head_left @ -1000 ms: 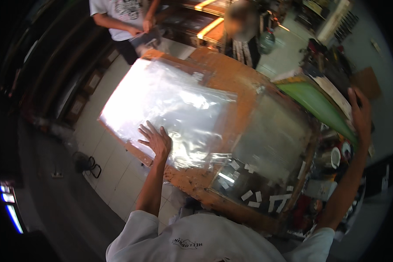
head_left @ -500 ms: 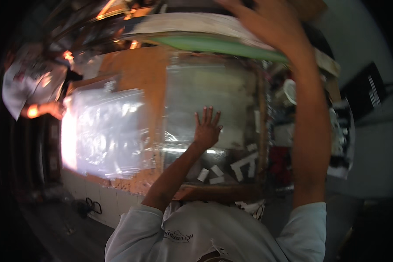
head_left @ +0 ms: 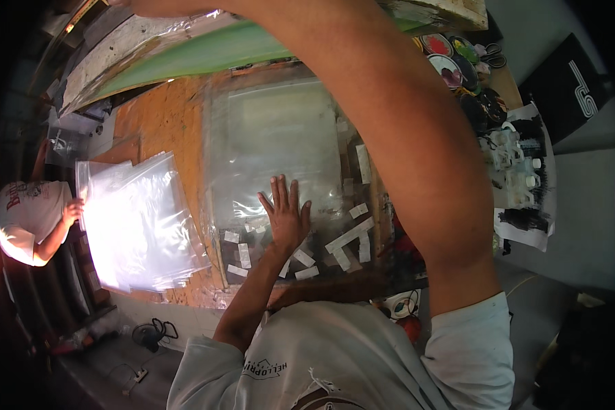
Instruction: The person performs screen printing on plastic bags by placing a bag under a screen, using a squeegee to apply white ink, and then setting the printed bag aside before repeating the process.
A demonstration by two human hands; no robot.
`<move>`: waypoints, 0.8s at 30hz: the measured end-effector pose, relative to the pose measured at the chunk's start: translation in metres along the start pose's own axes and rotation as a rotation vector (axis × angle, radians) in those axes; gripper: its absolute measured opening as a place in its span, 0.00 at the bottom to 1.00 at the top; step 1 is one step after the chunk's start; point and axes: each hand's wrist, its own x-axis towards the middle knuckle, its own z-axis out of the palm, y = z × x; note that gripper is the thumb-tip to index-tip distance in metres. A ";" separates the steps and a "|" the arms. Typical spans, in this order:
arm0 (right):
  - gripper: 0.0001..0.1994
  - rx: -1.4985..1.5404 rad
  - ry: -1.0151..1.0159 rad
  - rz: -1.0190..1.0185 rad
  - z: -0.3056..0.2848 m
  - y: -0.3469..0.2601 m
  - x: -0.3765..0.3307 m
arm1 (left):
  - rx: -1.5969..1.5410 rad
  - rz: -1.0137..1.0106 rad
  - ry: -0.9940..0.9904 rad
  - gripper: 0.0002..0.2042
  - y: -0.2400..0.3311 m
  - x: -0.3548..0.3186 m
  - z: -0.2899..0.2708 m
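Note:
My left hand (head_left: 286,222) lies flat with fingers spread on the near edge of a clear plastic sheet (head_left: 280,123). The sheet rests on a dark board, where several short white tape strips (head_left: 348,236) are stuck around my wrist and to its right. My right arm reaches up across the view, hiding part of the board's right side. At the top edge my right hand (head_left: 154,7) is partly cut off, over the far side of a raised frame with a green face (head_left: 191,58); its fingers do not show clearly.
A brightly lit stack of clear plastic sheets (head_left: 140,225) lies on the orange-brown tabletop (head_left: 154,113) at left. Another person's hand (head_left: 73,210) is at its edge. Ink-stained tubs (head_left: 451,68), scissors (head_left: 492,55) and clear bottles (head_left: 519,174) stand at right.
My right hand has moved left across the top of the view. My left hand has gone from the sheet's middle toward its near edge. The whole view has shifted.

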 end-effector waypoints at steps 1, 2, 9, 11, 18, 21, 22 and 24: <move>0.28 -0.024 0.050 -0.015 0.001 0.000 -0.005 | -0.003 0.006 0.000 0.31 0.001 -0.007 0.001; 0.28 -0.005 0.090 -0.038 0.003 0.003 -0.007 | -0.007 0.014 0.000 0.31 0.002 -0.012 0.001; 0.28 0.211 -0.107 -0.043 0.004 0.005 -0.010 | -0.009 0.049 -0.017 0.31 0.001 -0.026 0.004; 0.28 0.142 -0.066 -0.067 0.002 0.002 -0.013 | -0.009 0.062 0.009 0.31 0.000 -0.027 0.004; 0.27 0.182 -0.158 0.067 -0.006 -0.015 -0.024 | -0.030 0.069 -0.016 0.31 -0.004 -0.032 0.009; 0.27 0.097 -0.100 0.100 0.001 -0.022 -0.018 | -0.031 0.073 -0.028 0.30 -0.002 -0.032 0.007; 0.27 0.115 -0.081 0.071 0.000 -0.021 -0.018 | -0.044 0.077 -0.018 0.30 -0.001 -0.030 0.004; 0.27 0.108 -0.050 0.041 0.005 -0.018 -0.020 | -0.130 0.052 0.006 0.29 0.003 -0.027 -0.011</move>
